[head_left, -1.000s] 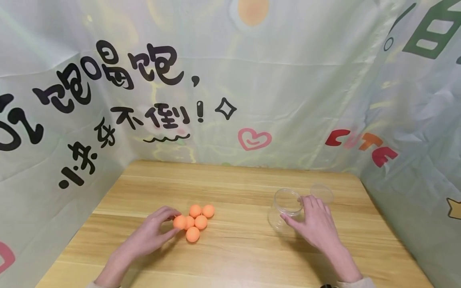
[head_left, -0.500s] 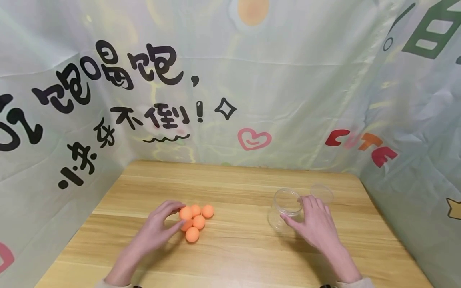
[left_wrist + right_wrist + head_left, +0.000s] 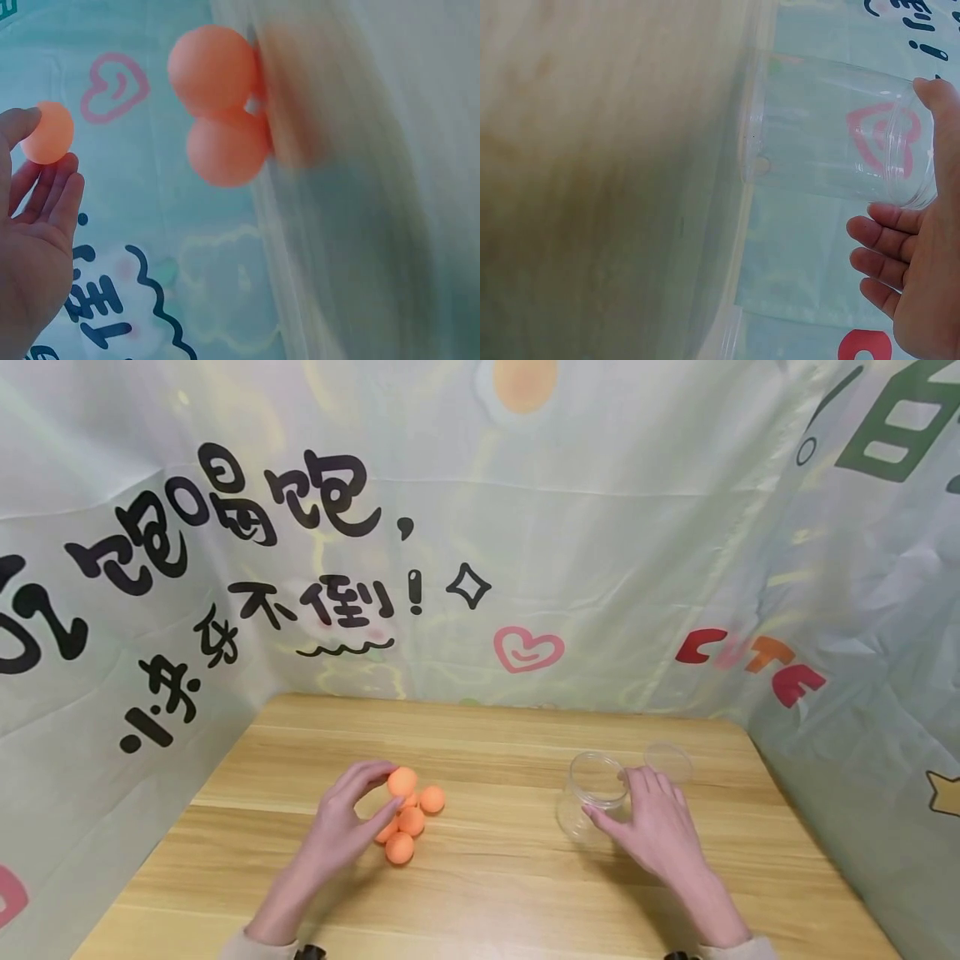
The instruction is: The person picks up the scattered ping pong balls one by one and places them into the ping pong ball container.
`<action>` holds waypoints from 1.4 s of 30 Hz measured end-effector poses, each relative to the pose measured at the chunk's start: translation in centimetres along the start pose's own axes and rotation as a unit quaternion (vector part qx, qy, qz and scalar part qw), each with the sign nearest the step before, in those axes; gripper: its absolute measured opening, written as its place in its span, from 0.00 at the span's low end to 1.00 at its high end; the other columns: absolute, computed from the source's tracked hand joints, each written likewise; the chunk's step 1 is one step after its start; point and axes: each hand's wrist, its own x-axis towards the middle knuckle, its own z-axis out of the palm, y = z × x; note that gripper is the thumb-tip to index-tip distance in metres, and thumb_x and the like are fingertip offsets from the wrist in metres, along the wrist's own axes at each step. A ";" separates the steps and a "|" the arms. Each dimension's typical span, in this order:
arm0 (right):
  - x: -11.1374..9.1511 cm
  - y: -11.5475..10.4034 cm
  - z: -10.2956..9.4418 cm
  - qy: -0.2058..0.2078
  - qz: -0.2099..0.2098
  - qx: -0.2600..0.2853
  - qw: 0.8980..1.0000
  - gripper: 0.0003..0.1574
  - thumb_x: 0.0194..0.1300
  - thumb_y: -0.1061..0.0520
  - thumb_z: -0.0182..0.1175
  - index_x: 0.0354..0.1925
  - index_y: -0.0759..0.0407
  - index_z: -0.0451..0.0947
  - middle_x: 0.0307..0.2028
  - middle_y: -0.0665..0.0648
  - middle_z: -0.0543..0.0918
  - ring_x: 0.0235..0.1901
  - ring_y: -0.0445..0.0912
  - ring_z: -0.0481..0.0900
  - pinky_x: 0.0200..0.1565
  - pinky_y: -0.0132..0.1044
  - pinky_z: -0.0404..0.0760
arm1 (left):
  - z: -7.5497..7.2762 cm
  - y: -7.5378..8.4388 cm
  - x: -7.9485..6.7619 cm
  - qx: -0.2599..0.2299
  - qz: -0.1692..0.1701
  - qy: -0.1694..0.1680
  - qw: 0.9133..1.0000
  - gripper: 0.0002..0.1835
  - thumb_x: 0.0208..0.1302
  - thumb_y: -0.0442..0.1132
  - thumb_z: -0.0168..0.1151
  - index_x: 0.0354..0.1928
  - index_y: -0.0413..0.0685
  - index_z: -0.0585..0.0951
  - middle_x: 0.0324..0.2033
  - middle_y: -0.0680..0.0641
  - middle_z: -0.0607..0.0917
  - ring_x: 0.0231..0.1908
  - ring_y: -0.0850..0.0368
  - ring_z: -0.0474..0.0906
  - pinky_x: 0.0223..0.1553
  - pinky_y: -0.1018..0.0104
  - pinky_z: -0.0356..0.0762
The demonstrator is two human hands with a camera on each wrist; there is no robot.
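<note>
My left hand point(image 3: 347, 821) pinches an orange table-tennis ball point(image 3: 402, 782) between thumb and fingers. It is held off the table, as the left wrist view of the ball point(image 3: 49, 133) confirms. Below and beside it, several more orange balls point(image 3: 400, 848) lie in a cluster, some partly hidden by my thumb. On the right, a clear jar point(image 3: 573, 814) stands upright with its mouth uncovered. My right hand point(image 3: 663, 827) grips it near the rim; in the right wrist view, thumb and fingers are on opposite sides of the jar's point(image 3: 817, 131) neck.
A clear round lid point(image 3: 670, 762) lies on the wooden table point(image 3: 495, 760) behind my right hand. Printed cloth point(image 3: 600, 568) walls in the table at the back and both sides.
My left hand has lifted the ball and carried it right and away from me, over the cluster. The right hand and the jar have stayed in place.
</note>
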 end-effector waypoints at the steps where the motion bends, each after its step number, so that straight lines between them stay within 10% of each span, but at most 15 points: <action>1: 0.0 0.0 0.0 0.000 0.000 0.000 1.000 0.47 0.59 0.27 0.70 0.53 0.67 0.74 0.47 0.66 0.80 0.52 0.66 0.76 0.57 0.66 0.73 | 0.2 0.1 0.2 -0.007 0.007 0.006 1.000 0.25 0.61 0.29 0.76 0.60 0.49 0.82 0.55 0.51 0.82 0.57 0.57 0.80 0.62 0.76 0.76; 14: 0.0 -0.2 -0.3 -0.013 0.012 0.003 1.000 0.49 0.61 0.25 0.68 0.54 0.67 0.74 0.50 0.68 0.80 0.55 0.67 0.75 0.60 0.68 0.71 | 2.6 0.7 1.5 -0.074 0.038 0.044 0.996 0.28 0.54 0.19 0.75 0.57 0.35 0.81 0.54 0.38 0.82 0.55 0.53 0.81 0.59 0.65 0.82; 42: -0.1 -0.3 -0.2 -0.009 0.014 0.002 1.000 0.49 0.61 0.26 0.68 0.55 0.66 0.75 0.50 0.67 0.80 0.55 0.66 0.75 0.60 0.67 0.72 | 6.9 3.6 4.7 -0.161 0.061 0.045 0.984 0.26 0.59 0.23 0.74 0.60 0.41 0.82 0.54 0.42 0.82 0.55 0.49 0.81 0.61 0.61 0.81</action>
